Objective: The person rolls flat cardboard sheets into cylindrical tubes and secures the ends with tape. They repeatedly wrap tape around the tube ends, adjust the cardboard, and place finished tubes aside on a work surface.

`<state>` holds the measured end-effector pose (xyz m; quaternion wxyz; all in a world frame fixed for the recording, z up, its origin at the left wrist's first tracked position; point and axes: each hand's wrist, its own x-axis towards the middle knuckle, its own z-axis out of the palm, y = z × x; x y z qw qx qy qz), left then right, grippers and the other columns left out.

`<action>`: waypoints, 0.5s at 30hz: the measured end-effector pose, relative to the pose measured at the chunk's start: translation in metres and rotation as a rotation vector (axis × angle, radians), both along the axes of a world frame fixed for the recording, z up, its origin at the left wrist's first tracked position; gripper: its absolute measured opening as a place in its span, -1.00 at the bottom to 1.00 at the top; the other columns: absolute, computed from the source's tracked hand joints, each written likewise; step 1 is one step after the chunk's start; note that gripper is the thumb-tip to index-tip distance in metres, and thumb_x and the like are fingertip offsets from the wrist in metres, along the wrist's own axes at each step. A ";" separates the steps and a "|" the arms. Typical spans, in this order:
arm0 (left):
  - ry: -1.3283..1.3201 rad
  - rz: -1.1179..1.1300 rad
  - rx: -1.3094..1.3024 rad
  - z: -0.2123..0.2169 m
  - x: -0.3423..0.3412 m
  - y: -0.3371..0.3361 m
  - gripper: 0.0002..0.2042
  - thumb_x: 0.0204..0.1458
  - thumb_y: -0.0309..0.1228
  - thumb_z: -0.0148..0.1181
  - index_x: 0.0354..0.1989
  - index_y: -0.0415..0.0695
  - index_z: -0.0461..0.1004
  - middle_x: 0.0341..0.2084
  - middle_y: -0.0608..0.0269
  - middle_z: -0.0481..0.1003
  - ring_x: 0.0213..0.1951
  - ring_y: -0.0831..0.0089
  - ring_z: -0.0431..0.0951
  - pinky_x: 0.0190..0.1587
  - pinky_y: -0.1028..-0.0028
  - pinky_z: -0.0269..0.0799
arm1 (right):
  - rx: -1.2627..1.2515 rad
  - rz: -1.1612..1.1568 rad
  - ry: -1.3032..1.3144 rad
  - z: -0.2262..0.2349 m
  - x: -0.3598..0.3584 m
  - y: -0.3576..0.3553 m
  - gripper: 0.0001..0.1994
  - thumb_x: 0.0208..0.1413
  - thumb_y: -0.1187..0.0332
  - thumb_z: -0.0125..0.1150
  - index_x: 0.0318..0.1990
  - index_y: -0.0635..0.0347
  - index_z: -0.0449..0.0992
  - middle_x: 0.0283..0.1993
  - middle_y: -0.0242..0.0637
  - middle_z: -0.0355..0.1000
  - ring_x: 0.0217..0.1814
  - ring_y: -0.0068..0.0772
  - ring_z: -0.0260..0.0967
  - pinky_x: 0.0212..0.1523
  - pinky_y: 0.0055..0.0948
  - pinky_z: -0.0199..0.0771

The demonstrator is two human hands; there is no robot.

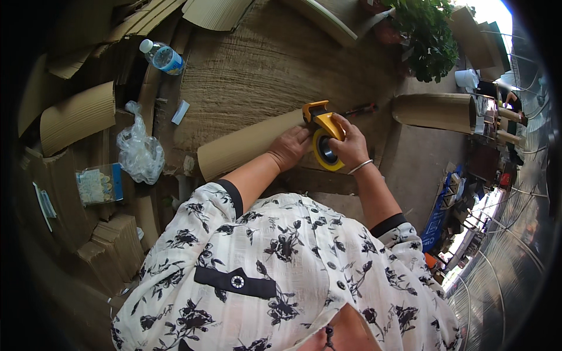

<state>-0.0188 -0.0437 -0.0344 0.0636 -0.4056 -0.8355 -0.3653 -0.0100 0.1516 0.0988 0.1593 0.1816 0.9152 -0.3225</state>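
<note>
My right hand (351,145) grips a yellow tape dispenser (332,126) with a roll of tape in it, its front end over the far right end of a brown cardboard sheet (249,140). The sheet is curved and lies slantwise before me. Close beside the dispenser, my left hand (289,148) rests on the cardboard's right part, fingers stretched out and nothing seen in them. Just beyond the dispenser lies a slim black and red tool (360,109), probably a knife; its kind is hard to make out.
A worn wooden surface (246,70) spreads ahead. On the left are a water bottle (162,57), a clear plastic bag (140,146), a flat packet (99,183) and stacked cardboard (114,243). A leafy plant (430,44) stands far right, near another curved cardboard piece (434,112).
</note>
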 end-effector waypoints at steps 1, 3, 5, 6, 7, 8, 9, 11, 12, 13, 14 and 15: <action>-0.025 -0.003 0.002 -0.003 0.001 0.000 -0.68 -0.08 -0.40 0.29 -0.09 -0.06 0.54 0.05 0.20 0.47 0.10 0.19 0.51 0.16 0.21 0.49 | 0.067 0.025 -0.034 0.005 -0.004 -0.005 -0.27 -0.15 0.40 0.33 0.34 0.02 0.45 0.12 -0.02 0.50 0.18 -0.11 0.51 0.26 -0.34 0.45; -0.071 -0.021 0.045 -0.003 0.000 -0.001 -0.70 -0.10 -0.42 0.31 -0.12 -0.08 0.52 0.12 0.15 0.41 0.12 0.15 0.49 0.17 0.20 0.49 | 0.118 0.035 -0.053 0.004 -0.005 -0.007 -0.27 -0.14 0.38 0.35 0.34 -0.03 0.45 0.10 0.01 0.50 0.16 -0.01 0.50 0.25 -0.29 0.46; -0.104 -0.027 0.060 -0.004 0.000 -0.001 -0.70 -0.12 -0.43 0.32 -0.15 -0.09 0.49 0.19 0.11 0.35 0.13 0.12 0.48 0.17 0.19 0.49 | 0.156 0.041 -0.088 0.005 -0.009 -0.009 -0.27 -0.14 0.36 0.37 0.34 -0.07 0.45 0.08 0.03 0.49 0.15 0.04 0.49 0.24 -0.25 0.47; -0.113 -0.021 0.055 -0.005 0.000 -0.001 -0.70 -0.13 -0.43 0.33 -0.16 -0.10 0.48 0.23 0.09 0.31 0.14 0.11 0.47 0.17 0.18 0.48 | 0.168 0.042 -0.111 0.008 -0.014 -0.013 -0.27 -0.14 0.35 0.37 0.34 -0.08 0.45 0.07 0.02 0.50 0.15 0.05 0.49 0.24 -0.24 0.47; -0.122 -0.014 0.050 -0.005 0.002 -0.002 -0.69 -0.14 -0.43 0.34 -0.18 -0.11 0.47 0.26 0.07 0.28 0.14 0.10 0.46 0.17 0.18 0.48 | 0.180 0.045 -0.134 0.009 -0.017 -0.016 -0.27 -0.13 0.34 0.38 0.34 -0.09 0.44 0.05 0.01 0.50 0.14 0.06 0.48 0.23 -0.24 0.47; -0.124 -0.014 0.054 -0.005 0.001 -0.002 -0.69 -0.14 -0.43 0.34 -0.17 -0.11 0.47 0.27 0.07 0.27 0.14 0.09 0.46 0.17 0.18 0.48 | 0.205 0.069 -0.144 0.008 -0.020 -0.017 -0.29 -0.10 0.30 0.35 0.35 -0.10 0.43 0.05 0.02 0.50 0.15 0.07 0.48 0.24 -0.22 0.46; -0.125 -0.010 0.058 -0.005 0.001 -0.002 -0.69 -0.14 -0.43 0.35 -0.17 -0.11 0.47 0.28 0.07 0.26 0.15 0.09 0.45 0.18 0.17 0.48 | 0.233 0.092 -0.176 0.009 -0.022 -0.019 -0.29 -0.06 0.26 0.34 0.37 -0.15 0.40 0.07 0.01 0.48 0.16 0.07 0.47 0.23 -0.20 0.47; -0.122 -0.001 0.047 -0.005 0.001 -0.001 -0.67 -0.14 -0.42 0.35 -0.15 -0.12 0.47 0.30 0.08 0.26 0.16 0.08 0.43 0.18 0.17 0.48 | 0.282 0.147 -0.232 0.013 -0.027 -0.023 -0.30 0.02 0.17 0.31 0.40 -0.23 0.33 0.11 0.00 0.46 0.19 0.07 0.46 0.20 -0.16 0.48; -0.117 0.006 0.032 -0.004 0.002 -0.001 -0.65 -0.14 -0.42 0.36 -0.12 -0.12 0.47 0.30 0.09 0.25 0.17 0.08 0.42 0.17 0.16 0.48 | 0.302 0.183 -0.287 0.017 -0.031 -0.025 -0.28 0.04 0.15 0.28 0.43 -0.22 0.28 0.13 -0.01 0.46 0.22 0.06 0.45 0.23 -0.17 0.47; -0.114 0.014 0.016 -0.003 0.004 0.000 -0.63 -0.14 -0.42 0.36 -0.10 -0.13 0.48 0.31 0.10 0.25 0.18 0.08 0.41 0.17 0.16 0.49 | 0.307 0.199 -0.299 0.019 -0.034 -0.023 -0.28 0.04 0.15 0.27 0.44 -0.21 0.28 0.15 0.00 0.46 0.23 0.05 0.45 0.23 -0.17 0.46; -0.095 0.024 0.016 -0.002 0.006 -0.001 -0.60 -0.15 -0.41 0.37 -0.07 -0.13 0.48 0.31 0.10 0.25 0.18 0.09 0.41 0.18 0.15 0.48 | 0.301 0.216 -0.312 0.018 -0.035 -0.024 -0.27 0.04 0.15 0.27 0.44 -0.20 0.27 0.16 0.00 0.46 0.24 0.05 0.44 0.24 -0.17 0.46; -0.077 0.034 0.015 0.000 0.006 0.001 -0.57 -0.15 -0.40 0.37 -0.04 -0.14 0.49 0.32 0.11 0.25 0.17 0.09 0.40 0.19 0.15 0.47 | 0.296 0.234 -0.326 0.018 -0.035 -0.024 -0.27 0.04 0.15 0.26 0.45 -0.18 0.26 0.18 0.00 0.46 0.25 0.05 0.44 0.25 -0.18 0.46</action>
